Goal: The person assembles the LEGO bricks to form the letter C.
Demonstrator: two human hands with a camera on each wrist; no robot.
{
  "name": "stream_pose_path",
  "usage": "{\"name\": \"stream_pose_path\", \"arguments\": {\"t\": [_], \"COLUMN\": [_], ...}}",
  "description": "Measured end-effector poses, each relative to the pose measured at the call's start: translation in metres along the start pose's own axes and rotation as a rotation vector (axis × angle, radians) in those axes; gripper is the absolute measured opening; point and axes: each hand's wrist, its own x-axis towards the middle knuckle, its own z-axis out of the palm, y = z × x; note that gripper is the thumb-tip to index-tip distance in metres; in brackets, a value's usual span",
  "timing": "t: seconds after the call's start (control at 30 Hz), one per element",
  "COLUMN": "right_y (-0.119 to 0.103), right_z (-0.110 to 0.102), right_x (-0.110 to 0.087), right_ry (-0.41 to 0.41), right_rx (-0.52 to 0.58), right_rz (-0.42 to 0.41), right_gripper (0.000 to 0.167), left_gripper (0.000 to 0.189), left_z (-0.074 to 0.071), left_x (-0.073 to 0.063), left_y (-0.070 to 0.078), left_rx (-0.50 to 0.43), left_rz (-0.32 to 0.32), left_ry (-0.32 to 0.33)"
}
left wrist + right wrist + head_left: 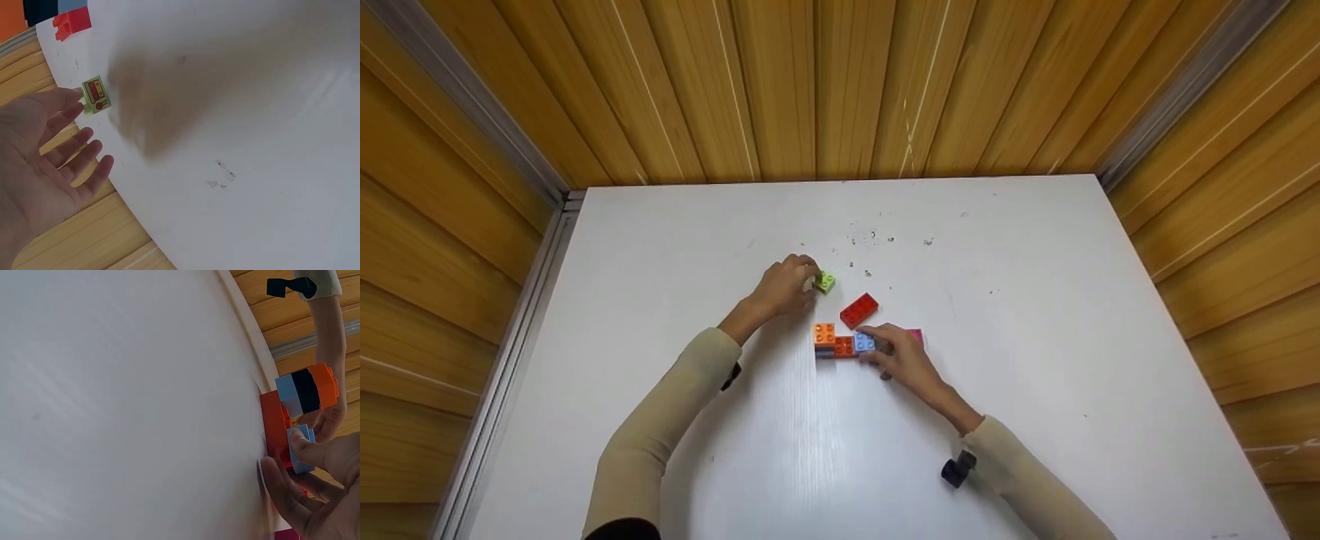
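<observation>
My left hand (789, 286) has its thumb and a fingertip at one end of a small lime green brick (826, 282), which bears a printed picture on its side (97, 94) in the left wrist view. The other fingers are loosely bent. My right hand (910, 360) pinches a light blue brick (864, 342), thumb on its near face (301, 449). The blue brick sits over a red-orange base brick (274, 424). On the base's left end stands a stack of light blue, black (305, 391) and orange (824, 332) bricks.
A red brick (859, 310) lies at an angle just behind the assembly. Part of a pink brick (916, 335) shows past my right hand. White table (697, 225) carries small dark marks; wood-panelled walls (840, 90) enclose it at the back and sides.
</observation>
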Motion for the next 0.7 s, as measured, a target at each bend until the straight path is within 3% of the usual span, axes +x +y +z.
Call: {"name": "stream_pose_path", "arguments": {"t": [0.33, 0.53, 0.7], "right_y": [0.001, 0.000, -0.001], "right_z": [0.001, 0.000, -0.003], "right_x": [0.006, 0.007, 0.002], "right_ry": [-0.020, -0.037, -0.042], "right_rx": [0.013, -0.001, -0.012], "right_rz": [-0.025, -0.012, 0.011], "right_gripper": [0.047, 0.048, 0.049], "left_gripper": [0.028, 0.037, 0.037], "left_z": [0.008, 0.011, 0.008], "left_x": [-0.007, -0.011, -0.018], "left_y": [-0.010, -0.011, -0.006], "left_rx": [-0.012, -0.046, -0.157], "left_rz": [-0.052, -0.089, -0.141], "left_ry": [0.074, 0.048, 0.021]}}
